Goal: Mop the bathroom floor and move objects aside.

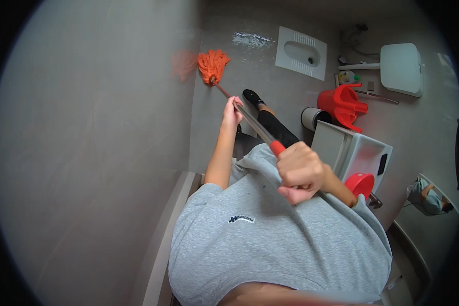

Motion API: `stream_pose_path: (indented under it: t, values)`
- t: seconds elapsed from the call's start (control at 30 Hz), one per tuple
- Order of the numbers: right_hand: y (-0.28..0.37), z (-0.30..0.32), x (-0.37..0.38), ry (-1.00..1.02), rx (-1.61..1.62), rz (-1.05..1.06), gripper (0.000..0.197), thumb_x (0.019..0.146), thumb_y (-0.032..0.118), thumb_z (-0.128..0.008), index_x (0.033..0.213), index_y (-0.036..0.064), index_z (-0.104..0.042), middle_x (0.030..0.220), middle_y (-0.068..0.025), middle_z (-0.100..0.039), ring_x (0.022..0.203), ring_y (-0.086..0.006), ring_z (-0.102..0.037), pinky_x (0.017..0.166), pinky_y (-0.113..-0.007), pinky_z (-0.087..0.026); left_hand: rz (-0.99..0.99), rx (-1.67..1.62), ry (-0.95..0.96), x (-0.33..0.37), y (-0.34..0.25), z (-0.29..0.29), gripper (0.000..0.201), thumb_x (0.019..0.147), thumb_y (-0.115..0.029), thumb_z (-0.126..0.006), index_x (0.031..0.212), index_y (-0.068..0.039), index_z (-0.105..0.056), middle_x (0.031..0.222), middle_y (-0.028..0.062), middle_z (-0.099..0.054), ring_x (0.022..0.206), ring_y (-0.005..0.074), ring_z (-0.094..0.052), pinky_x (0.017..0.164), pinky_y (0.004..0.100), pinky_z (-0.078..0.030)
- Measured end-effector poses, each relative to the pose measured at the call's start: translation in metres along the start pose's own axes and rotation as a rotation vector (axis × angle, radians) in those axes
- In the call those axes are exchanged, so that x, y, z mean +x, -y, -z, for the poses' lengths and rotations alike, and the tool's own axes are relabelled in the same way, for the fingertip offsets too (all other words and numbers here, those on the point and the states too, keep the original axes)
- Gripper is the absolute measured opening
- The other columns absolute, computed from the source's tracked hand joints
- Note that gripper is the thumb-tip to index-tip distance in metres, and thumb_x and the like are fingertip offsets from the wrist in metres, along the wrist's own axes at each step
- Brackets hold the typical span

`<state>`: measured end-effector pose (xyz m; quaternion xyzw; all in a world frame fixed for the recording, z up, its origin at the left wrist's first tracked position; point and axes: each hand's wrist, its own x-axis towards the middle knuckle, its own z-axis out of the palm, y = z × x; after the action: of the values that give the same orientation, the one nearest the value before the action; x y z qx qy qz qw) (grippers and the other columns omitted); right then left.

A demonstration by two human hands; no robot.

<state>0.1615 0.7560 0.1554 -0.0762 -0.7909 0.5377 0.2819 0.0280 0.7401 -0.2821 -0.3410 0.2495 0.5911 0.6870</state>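
Both of my hands grip a mop [253, 122] whose pole slants from my chest down to the far left. My right hand [301, 172] is closed around the red grip at the pole's upper end, close in front of my grey shirt. Lower along the metal pole, my left hand [232, 110] wraps round it with the arm stretched forward. The orange strands of the mop head [213, 65] lie on the grey floor, right beside the left wall.
Beyond is a white squat toilet [301, 52] with a wet, shiny patch [251, 40] left of it. To the right stand a red bucket [336, 105], a small bin [313, 118] and a white sink [364, 153] holding a red basin [360, 184]. A cistern [401, 69] hangs on the right wall.
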Motion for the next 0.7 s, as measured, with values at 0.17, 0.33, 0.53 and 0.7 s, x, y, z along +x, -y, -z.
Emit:
stream_pose_path:
  t: [0.17,0.33,0.53,0.7]
  values:
    - [0.017,-0.054,-0.021,-0.088,-0.036,-0.123,0.027,0.066,0.004,-0.068,0.055,0.0086,-0.045,0.049,-0.0027,-0.041,0.042,-0.0211,-0.043,0.042,-0.033,-0.032,0.071,-0.032,0.021,-0.034,-0.002,0.037,0.025,0.093,-0.012,-0.055,0.111,0.0,-0.043,0.074,0.0006,-0.053,0.064,0.0081,-0.055,0.062,0.0227,-0.05]
    - [0.03,-0.043,-0.052,-0.093,-0.17,-0.215,0.018,0.067,0.012,-0.073,0.067,0.0077,-0.055,0.059,-0.004,-0.049,0.056,-0.0222,-0.054,0.053,-0.033,-0.044,0.04,-0.003,-0.014,-0.044,0.03,0.028,0.024,0.093,-0.013,-0.055,0.109,0.0,-0.043,0.073,-0.0005,-0.053,0.063,0.0069,-0.054,0.058,0.0206,-0.048]
    - [0.035,-0.017,-0.087,-0.353,-0.158,-0.194,0.022,0.066,0.019,-0.075,0.075,0.0069,-0.059,0.064,-0.0047,-0.053,0.067,-0.024,-0.058,0.067,-0.035,-0.05,0.047,0.192,-0.138,-0.039,0.047,0.017,0.013,0.094,-0.014,-0.05,0.094,-0.004,-0.043,0.067,-0.0009,-0.047,0.055,0.0076,-0.049,0.05,0.0201,-0.043]
    - [0.07,0.015,-0.141,-0.378,-0.098,-0.229,0.021,0.068,0.017,-0.071,0.062,0.0072,-0.053,0.057,-0.0043,-0.051,0.055,-0.0245,-0.052,0.054,-0.035,-0.042,0.195,0.471,-0.333,-0.042,0.11,-0.043,0.015,0.09,-0.012,-0.046,0.076,-0.011,-0.043,0.06,-0.0039,-0.046,0.049,0.0072,-0.048,0.044,0.0222,-0.042]
